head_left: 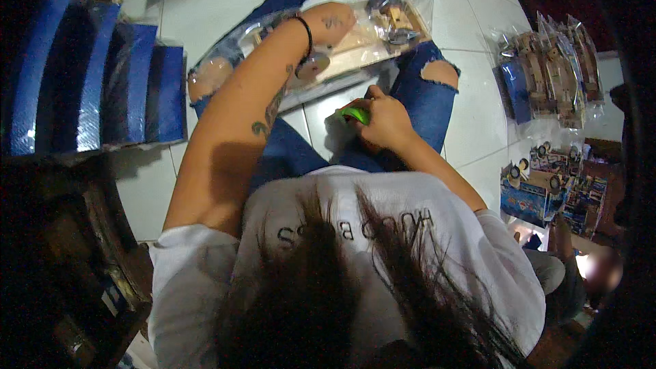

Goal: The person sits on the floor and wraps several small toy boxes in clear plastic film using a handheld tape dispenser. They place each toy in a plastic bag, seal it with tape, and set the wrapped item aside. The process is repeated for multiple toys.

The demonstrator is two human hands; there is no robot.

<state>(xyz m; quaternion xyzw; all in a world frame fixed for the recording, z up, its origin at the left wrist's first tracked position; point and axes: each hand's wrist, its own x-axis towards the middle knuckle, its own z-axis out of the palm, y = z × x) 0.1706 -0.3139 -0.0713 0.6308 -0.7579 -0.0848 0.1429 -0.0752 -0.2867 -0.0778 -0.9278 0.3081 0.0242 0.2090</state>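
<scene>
Across my thighs lies a clear plastic bag (420, 10) with a pale wooden toy truck (362, 51) inside; its round wheels show through the film. My left hand (335, 22) reaches over the bag and rests at its far side. The fingers of that hand are turned away and hidden, so their grip does not show. Nearer to me, between my legs, my right hand (389, 119) is closed around a small bright green object (355, 115) with a curved edge. Its exact kind is hard to make out. The right hand is apart from the bag.
Several blue panels (92, 75) in clear plastic stand at the left. Bagged wooden toy trucks (550, 68) stand at the right, and wheeled toys with blue printed sides (536, 191) lie nearer. White floor tiles (471, 96) surround my legs. Another person (570, 273) sits at the lower right.
</scene>
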